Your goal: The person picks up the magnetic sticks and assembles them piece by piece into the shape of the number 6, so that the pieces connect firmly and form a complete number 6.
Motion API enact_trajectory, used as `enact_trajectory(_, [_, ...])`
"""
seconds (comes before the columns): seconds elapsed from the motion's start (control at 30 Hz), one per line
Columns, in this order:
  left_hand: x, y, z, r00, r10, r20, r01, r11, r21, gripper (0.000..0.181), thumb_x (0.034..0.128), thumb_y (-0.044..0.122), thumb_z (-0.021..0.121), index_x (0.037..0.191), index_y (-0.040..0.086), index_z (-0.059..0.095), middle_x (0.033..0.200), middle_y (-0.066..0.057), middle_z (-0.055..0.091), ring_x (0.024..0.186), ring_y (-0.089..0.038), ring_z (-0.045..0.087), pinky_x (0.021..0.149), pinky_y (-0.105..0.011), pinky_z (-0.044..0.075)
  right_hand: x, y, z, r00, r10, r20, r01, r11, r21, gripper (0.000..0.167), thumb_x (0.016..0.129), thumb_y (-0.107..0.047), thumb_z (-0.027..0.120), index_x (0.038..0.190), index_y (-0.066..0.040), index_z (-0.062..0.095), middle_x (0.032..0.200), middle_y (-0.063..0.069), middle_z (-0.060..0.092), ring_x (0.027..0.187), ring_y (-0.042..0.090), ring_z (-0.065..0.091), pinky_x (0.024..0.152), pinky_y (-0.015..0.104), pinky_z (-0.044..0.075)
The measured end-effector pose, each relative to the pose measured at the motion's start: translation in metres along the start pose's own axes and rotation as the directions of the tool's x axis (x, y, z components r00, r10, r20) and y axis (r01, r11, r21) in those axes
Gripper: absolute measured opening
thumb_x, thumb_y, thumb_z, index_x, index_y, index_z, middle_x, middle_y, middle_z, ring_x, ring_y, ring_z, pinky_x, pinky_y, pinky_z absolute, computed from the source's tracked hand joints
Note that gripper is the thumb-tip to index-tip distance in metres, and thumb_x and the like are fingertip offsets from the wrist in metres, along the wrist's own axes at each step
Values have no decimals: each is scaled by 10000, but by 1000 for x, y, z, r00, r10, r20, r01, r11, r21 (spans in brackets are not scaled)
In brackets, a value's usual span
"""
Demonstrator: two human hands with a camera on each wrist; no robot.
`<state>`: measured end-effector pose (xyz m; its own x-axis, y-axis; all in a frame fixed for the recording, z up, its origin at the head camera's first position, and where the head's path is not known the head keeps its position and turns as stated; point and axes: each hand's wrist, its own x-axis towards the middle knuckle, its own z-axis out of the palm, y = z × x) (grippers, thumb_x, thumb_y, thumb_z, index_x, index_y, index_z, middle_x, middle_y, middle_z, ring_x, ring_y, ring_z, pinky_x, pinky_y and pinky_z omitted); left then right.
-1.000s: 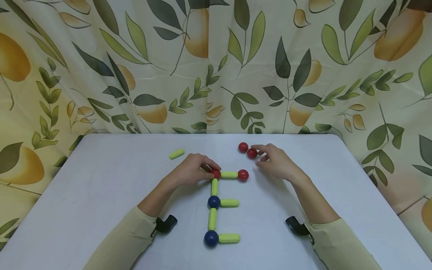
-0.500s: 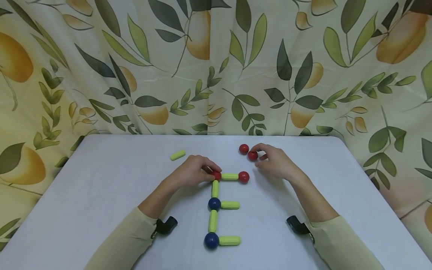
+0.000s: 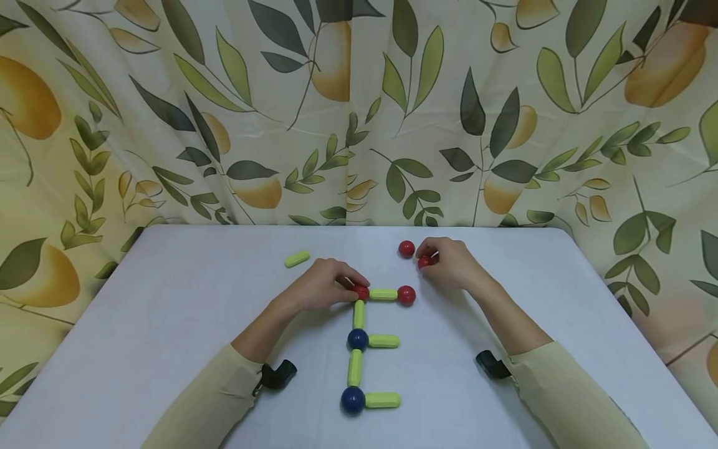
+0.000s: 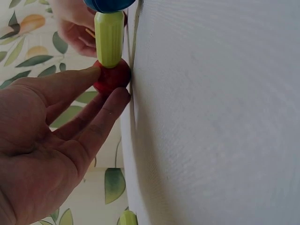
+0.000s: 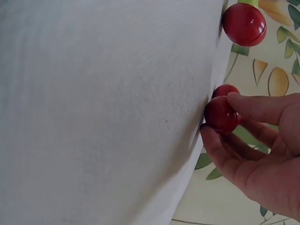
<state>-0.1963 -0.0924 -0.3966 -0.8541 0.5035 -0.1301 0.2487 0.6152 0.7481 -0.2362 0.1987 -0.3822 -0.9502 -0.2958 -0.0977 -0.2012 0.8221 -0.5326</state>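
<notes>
My left hand (image 3: pixel 321 285) pinches the red ball (image 4: pixel 112 77) at the upper left corner of a figure built from balls and yellow-green rods. From that corner a rod (image 3: pixel 384 294) runs right to another red ball (image 3: pixel 406 295). Below it, rods link down to a blue ball (image 3: pixel 358 339) and a lower blue ball (image 3: pixel 353 400), each with a rod sticking out to the right. My right hand (image 3: pixel 451 265) holds a loose red ball (image 5: pixel 221 114) between thumb and fingers, at the table surface. Just behind that one lies a second loose red ball (image 3: pixel 406 249).
A single loose yellow-green rod (image 3: pixel 296 259) lies beyond my left hand. All of it is on a white-covered table (image 3: pixel 185 324). A curtain (image 3: pixel 314 156) printed with leaves and fruit hangs behind the table's far edge.
My right hand has closed its fingers on the nearer loose red ball and shifted it slightly away from the other one. The left hand stays on the corner ball.
</notes>
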Motion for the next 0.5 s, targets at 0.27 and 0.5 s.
enact_trajectory(0.27, [0, -1, 1, 1000, -12, -1, 12, 1000, -7, 275, 934, 90, 774, 1192, 181, 797, 1133, 38, 767, 1062, -154, 692, 806, -256, 572, -6, 1, -1, 1000, 24, 15, -24, 1000, 0, 267, 915, -76, 722, 1178, -34, 717, 1122, 161, 700, 1034, 337, 643, 947, 486, 547])
enact_trajectory(0.5, [0, -1, 1, 1000, -7, -1, 7, 1000, -3, 268, 938, 101, 774, 1190, 190, 798, 1133, 47, 769, 1070, -153, 696, 815, -260, 574, -21, -4, -2, 1000, 16, 21, -17, 1000, 10, 235, 920, -91, 714, 1153, -66, 726, 1095, 132, 724, 1042, 325, 670, 935, 484, 561])
